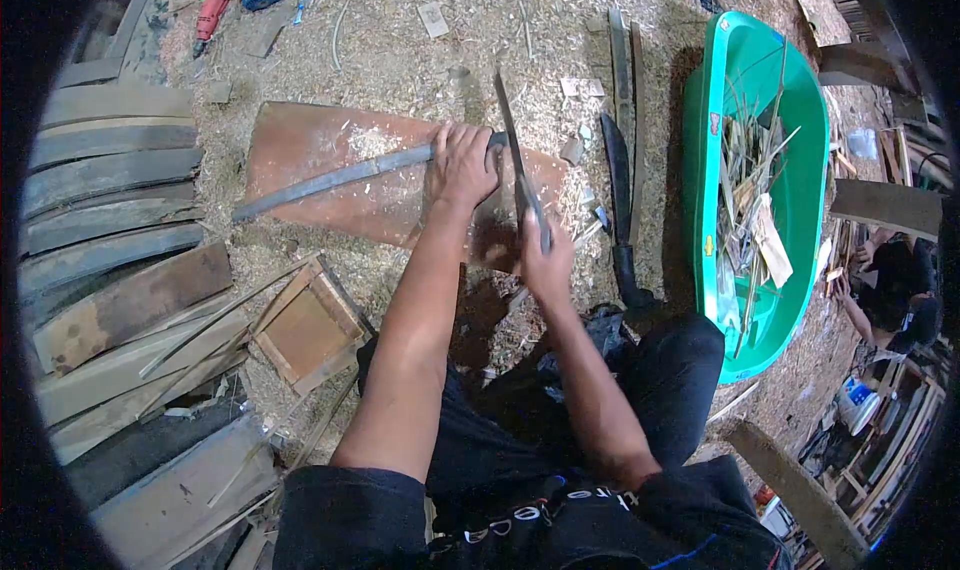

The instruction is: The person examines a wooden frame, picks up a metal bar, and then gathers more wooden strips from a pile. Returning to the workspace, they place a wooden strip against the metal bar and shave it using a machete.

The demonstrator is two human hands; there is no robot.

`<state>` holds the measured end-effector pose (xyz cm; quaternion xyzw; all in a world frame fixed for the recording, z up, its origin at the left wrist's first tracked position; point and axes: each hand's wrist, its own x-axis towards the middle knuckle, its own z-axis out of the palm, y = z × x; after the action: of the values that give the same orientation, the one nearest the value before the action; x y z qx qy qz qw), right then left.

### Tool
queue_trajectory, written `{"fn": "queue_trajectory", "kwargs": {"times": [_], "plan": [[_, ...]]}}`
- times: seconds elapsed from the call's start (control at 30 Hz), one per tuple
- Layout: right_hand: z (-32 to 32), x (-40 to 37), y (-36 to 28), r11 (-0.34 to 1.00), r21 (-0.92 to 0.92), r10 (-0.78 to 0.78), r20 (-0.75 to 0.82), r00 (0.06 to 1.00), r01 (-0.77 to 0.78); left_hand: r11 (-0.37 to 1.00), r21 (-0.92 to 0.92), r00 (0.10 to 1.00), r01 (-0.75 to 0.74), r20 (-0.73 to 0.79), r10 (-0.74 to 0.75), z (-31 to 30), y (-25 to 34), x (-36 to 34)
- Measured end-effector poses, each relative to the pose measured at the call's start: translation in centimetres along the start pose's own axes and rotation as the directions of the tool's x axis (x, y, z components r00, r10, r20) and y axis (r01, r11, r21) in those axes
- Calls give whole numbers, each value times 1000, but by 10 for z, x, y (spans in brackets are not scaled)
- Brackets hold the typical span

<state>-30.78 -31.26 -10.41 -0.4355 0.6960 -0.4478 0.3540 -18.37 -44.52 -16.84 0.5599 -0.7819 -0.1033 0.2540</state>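
Observation:
A long, slightly curved grey wooden strip (340, 178) lies across a reddish-brown board (300, 150) on the ground. My left hand (465, 165) is closed over the strip near its right end and presses it against the board. In the fist of my right hand (548, 262) is the handle of a hand saw (517, 155). Its long narrow blade points away from me and crosses the strip's right end, just right of my left hand. The blade's teeth are too blurred to make out. Shavings lie on the board.
Curved planks (110, 175) are stacked at left, near a small wooden frame box (312, 325). A machete (617, 190) lies at right, beside a green tub (708, 210) holding wood scraps. A red drill (212, 10) is at far left. Another person (890, 290) crouches at far right.

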Motion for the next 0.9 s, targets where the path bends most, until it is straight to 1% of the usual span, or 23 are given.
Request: {"fn": "queue_trajectory", "kwargs": {"times": [0.03, 0.13, 0.2, 0.27, 0.3, 0.33, 0.4, 0.47, 0.5, 0.6, 0.63, 0.67, 0.73, 0.77, 0.87, 0.9], "plan": [[-9, -21, -4, 999, 19, 34, -2, 999, -34, 1000, -4, 1000, -4, 4, 4, 0, 0, -2], [-5, -20, 2, 995, 4, 96, 23, 995, -96, 1000, -13, 1000, 3, 3, -3, 1, 0, -4], [0, 14, 8, 991, -57, 126, 106, 986, -120, 1000, -7, 1000, 8, -12, -8, 2, 0, 0], [-9, -7, 8, 994, -3, 105, 79, 991, -105, 1000, 8, 1000, 18, -21, -18, 1, 1, -1], [-12, -18, 6, 996, 30, 86, 57, 995, -88, 1000, -7, 998, 19, -53, -19, 2, 2, -1], [-13, -24, 4, 995, 64, 71, 37, 997, -73, 1000, -3, 999, 20, -42, -20, 2, 2, 0], [-11, -14, 3, 1000, 3, 18, 39, 999, -18, 1000, 11, 999, 26, -20, -26, 3, 0, -1], [-5, 22, 13, 993, -109, 60, 88, 994, -51, 1000, -2, 1000, 28, -10, -28, 7, -1, 0], [-3, 33, -5, 995, -50, 90, 102, 991, -85, 999, -7, 999, 33, -7, -33, 9, -4, -1], [-8, 0, 8, 997, -46, 67, 66, 996, -64, 1000, -3, 1000, -5, -29, 5, 12, -6, -3], [-8, -2, 11, 997, -23, 70, 67, 995, -69, 1000, -3, 998, 23, 57, -23, 6, -4, -2], [-8, -5, 14, 997, 0, 74, 68, 995, -74, 1000, -6, 1000, 13, 9, -13, 3, -4, 6], [-9, 4, 6, 984, -151, 109, 98, 989, -93, 1000, -29, 999, 2, -44, -3, 5, 1, -2], [-3, 21, -2, 990, -116, 87, 101, 991, -75, 999, 11, 998, 43, 52, -43, 4, -1, -1], [-5, 10, -8, 993, -86, 91, 75, 993, -85, 1000, 12, 1000, 24, 15, -24, 5, -2, -1], [-11, -12, 5, 987, -29, 162, 82, 983, -160, 1000, 12, 999, 18, 27, -18, 4, -1, 0]]}}
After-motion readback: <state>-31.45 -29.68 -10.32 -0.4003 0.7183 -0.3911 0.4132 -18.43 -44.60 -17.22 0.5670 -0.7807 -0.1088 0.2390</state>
